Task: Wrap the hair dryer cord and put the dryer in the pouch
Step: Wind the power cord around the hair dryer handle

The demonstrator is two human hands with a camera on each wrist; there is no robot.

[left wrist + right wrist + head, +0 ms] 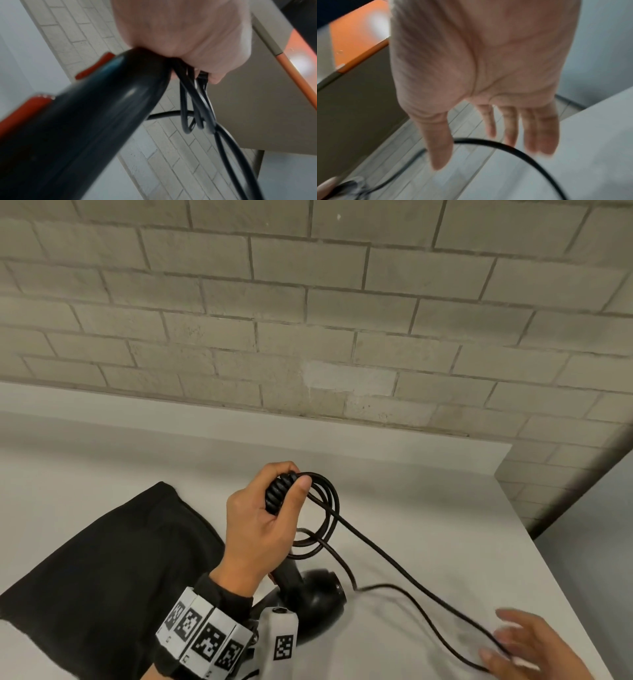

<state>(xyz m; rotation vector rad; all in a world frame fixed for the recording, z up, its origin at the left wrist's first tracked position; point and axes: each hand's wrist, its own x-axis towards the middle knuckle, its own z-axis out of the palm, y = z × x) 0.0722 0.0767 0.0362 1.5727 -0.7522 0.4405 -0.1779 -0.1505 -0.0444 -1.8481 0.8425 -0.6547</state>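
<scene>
My left hand (270, 508) grips the black hair dryer (308, 597) by its handle, with the ribbed cord end and a few cord loops (323, 518) pinched under the thumb. In the left wrist view the dryer handle (96, 121) and the loops (193, 105) hang from the fist (185, 35). The dryer's head rests low above the white table (428, 508). The loose black cord (411, 573) trails to the right. My right hand (527, 645) hovers over the cord's far bend with fingers spread and straight; the right wrist view shows the fingers (510, 129) above the cord (513, 147). A black pouch (102, 570) lies at the left.
A pale brick wall (308, 320) stands behind the table. The table's right edge (561, 570) drops to a grey floor. An orange-edged surface (363, 54) shows at the rim of both wrist views.
</scene>
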